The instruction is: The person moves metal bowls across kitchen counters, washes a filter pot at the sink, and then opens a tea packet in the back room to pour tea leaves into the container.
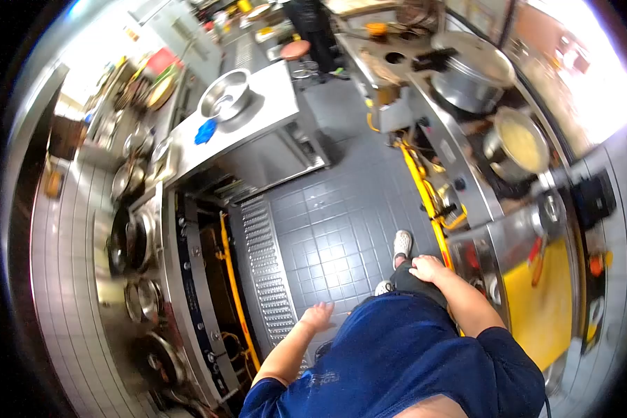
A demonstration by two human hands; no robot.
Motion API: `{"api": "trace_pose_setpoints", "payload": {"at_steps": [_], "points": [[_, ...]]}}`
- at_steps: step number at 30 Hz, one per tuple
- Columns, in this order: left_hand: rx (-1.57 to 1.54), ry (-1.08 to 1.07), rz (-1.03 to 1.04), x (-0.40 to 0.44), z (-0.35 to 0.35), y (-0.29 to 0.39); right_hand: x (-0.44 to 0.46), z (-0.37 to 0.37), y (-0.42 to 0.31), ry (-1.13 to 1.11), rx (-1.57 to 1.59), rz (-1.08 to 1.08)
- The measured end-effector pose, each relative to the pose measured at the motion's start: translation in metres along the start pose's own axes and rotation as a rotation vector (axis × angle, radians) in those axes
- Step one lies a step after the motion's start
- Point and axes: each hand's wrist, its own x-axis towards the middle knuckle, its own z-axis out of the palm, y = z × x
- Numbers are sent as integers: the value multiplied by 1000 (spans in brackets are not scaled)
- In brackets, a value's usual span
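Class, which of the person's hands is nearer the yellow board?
Right. In the picture, the right hand is left of the yellow board; the left hand is farther left, over the floor.

Steel counter (275, 90) bears bowl (224, 96); blue bundle (205, 132) beside.

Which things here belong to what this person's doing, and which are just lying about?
Perhaps involved, judging by nearness (I see nothing held):
left hand, near the floor grate
right hand, by the dark trousers

Apparently just lying about:
steel bowl
blue item
large pot
yellow board
orange-handled tool
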Motion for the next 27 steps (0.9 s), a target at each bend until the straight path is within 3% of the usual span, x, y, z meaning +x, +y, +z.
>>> {"api": "trace_pose_setpoints", "payload": {"at_steps": [2, 3, 4, 6, 7, 9, 12, 15, 19, 22, 27], "points": [[-150, 297, 26, 40, 37, 52, -11, -19, 34, -60, -105, -29], [-162, 292, -119, 17, -18, -75, 101, -40, -65, -37, -54, -158], [-254, 316, -171, 31, -47, -82, 131, -59, -73, -40, -81, -194], [-530, 354, -210, 50, -75, -27, 148, -75, -41, -104, -144, -206], [-549, 433, -221, 76, -84, -45, 179, -106, -46, -97, -167, -239], [-623, 526, -254, 120, -23, -58, 207, -138, -58, -160, -199, -298], [-862, 369, -289, 109, -40, -63, 260, -181, -66, -163, -302, -361], [-943, 344, -376, 108, -75, -78, 314, -230, -73, -128, -335, -413], [-1041, 321, -775, 144, -102, -102, 373, -289, -89, -143, -336, -433], [-1165, 315, -816, 160, -158, -106, 418, -323, -98, -146, -343, -449], [-1115, 452, -832, 220, -217, -162, 510, -369, -129, -162, -346, -471]]}}
